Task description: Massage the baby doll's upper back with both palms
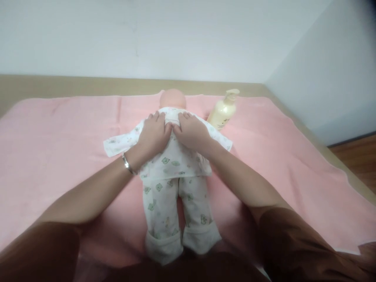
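We find the baby doll (176, 166) laid out on a pink blanket (58, 156), near its middle, the blanket covering most of a tan tabletop (88, 86). The doll's long axis runs almost straight away from us: head (172, 98) at the far end, legs toward us and slightly parted. It appears to lie face down, the smooth, rounded back of the head uppermost. Both sleeves of the shirt (175, 150) spread outward, angled toward us.

The left hand (155, 133) and right hand (190, 131) rest on the upper back, fingers released and extended over the cloth, thumbs meeting near the midline. A shiny metallic bracelet (128, 163) circles the left wrist.

Shirt and trousers (163, 207) are of soft white fabric with small green leaf-like prints; the trouser ends carry plain, wide bands. The blanket is matte, lightly creased, with a pale edging. Beside the doll's sleeve, at right, a glossy cream pump bottle (222, 113) tilts rightward in view; its base is hidden.
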`<state>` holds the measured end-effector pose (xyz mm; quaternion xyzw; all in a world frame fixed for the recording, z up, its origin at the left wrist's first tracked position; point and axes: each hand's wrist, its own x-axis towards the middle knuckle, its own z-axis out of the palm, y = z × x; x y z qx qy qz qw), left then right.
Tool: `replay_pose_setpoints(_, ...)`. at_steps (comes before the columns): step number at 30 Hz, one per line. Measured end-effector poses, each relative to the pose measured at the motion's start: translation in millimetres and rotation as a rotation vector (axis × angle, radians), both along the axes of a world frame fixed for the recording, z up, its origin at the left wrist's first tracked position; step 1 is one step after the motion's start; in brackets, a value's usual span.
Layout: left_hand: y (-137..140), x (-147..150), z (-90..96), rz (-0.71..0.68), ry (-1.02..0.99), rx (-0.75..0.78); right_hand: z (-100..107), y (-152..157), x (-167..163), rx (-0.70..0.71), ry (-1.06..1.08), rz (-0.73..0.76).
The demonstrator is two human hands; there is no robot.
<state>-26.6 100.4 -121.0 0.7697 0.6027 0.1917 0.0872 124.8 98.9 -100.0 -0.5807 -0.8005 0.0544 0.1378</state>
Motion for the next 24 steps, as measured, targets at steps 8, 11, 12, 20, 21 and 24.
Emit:
replay_pose_setpoints(8, -17.8, 8.7, 4.4, -0.07, -0.018, -0.035, -4.5, 20.6, 12.7, -0.068, 0.041, 0.023)
replay_pose_setpoints(11, -9.1, 5.1, 10.5, -0.074, -0.035, -0.087, -7.6, 11.5, 9.9, 0.023, -0.085, 0.056)
replay_pose_setpoints(12, -5.8, 3.8, 11.7, -0.063, -0.042, -0.089, -7.3, 6.3, 8.4, 0.04, -0.123, 0.066)
replay_pose_setpoints(20, 6.5, 0.4, 3.5, -0.007, -0.084, -0.009, -5.4, -27.0, -7.8, 0.118, -0.154, 0.147)
replay_pose_setpoints(21, 6.3, 0.8, 1.3, -0.004, -0.11, 0.005, -7.1, -24.6, -8.7, 0.115, -0.118, 0.157)
replay_pose_setpoints(24, 5.6, 2.0, -5.4, 0.021, -0.207, 0.041, -13.1, -9.2, -8.4, 0.072, 0.022, 0.136)
